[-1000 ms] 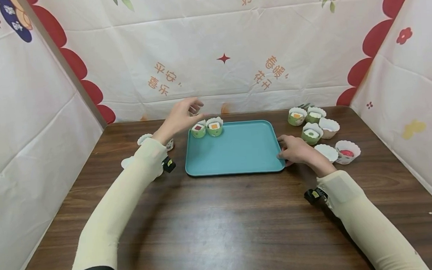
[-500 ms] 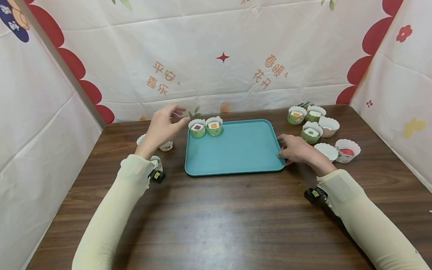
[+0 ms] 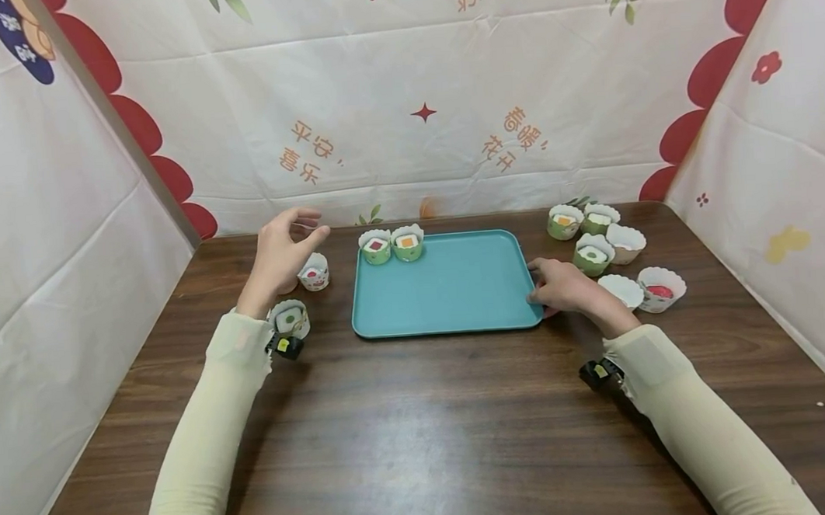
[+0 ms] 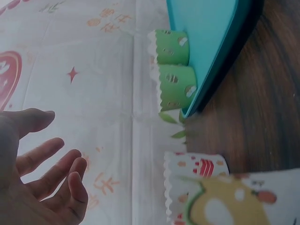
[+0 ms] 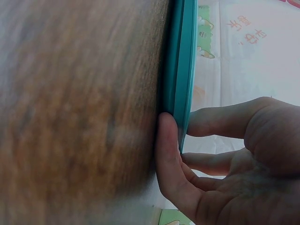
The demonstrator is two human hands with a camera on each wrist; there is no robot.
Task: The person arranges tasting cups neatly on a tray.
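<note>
A teal tray [image 3: 445, 287] lies on the table, and my right hand [image 3: 564, 284] grips its right rim. In the right wrist view, fingers [image 5: 168, 140] lie along both sides of the tray's edge. At its back left corner stand two green paper baking cups; one [image 3: 375, 248] holds a white piece with a dark red square, the other [image 3: 407, 244] one with an orange square. My left hand [image 3: 282, 253] is in the air over the left cups, holding nothing, fingers loosely bent. Near it are a white patterned cup [image 3: 313, 273] and another with a green-marked piece [image 3: 290, 318].
Right of the tray stand several more paper cups: green ones [image 3: 565, 222] at the back, a cream one [image 3: 625, 244], a white one [image 3: 622, 289] and one with a red piece [image 3: 661, 289]. Printed cloth walls [image 3: 407, 157] border the wooden table [image 3: 421, 428] behind and at the sides.
My left hand has moved left and slightly down, away from the green cups on the tray to above the left cups. My right hand stays at the tray's rim.
</note>
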